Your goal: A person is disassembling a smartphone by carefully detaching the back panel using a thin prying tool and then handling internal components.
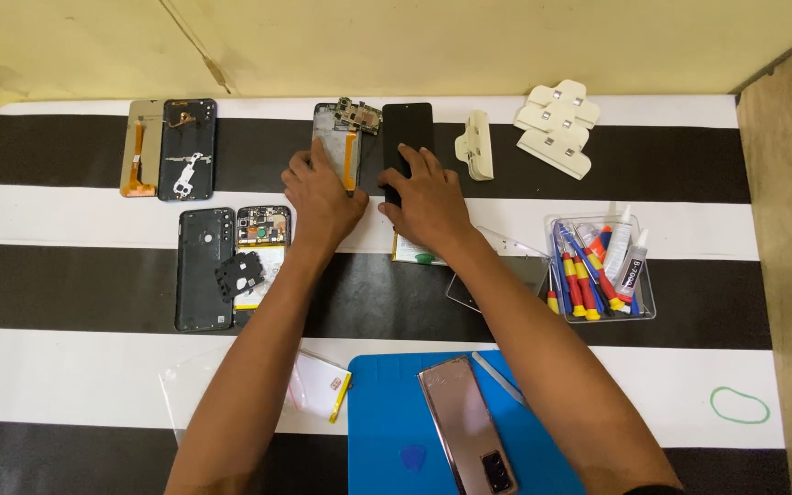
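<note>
My left hand point(323, 197) rests on the lower part of an opened phone frame point(335, 137) with an orange flex cable and a loose circuit board at its top. My right hand point(425, 197) lies on a black phone screen panel point(408, 128) just to the right of that frame, fingers spread over its lower end. Both arms reach out over the black and white striped table cover point(66, 211). Whether either hand grips its part cannot be told.
Far left lie a phone frame and black back cover point(187, 147); nearer, another opened phone point(263, 243) with its cover. White clamps point(556, 124) sit far right, a clear tray of screwdrivers and glue tubes point(598, 270) beside my right arm. A blue mat point(387, 412) holds a rose phone point(465, 426).
</note>
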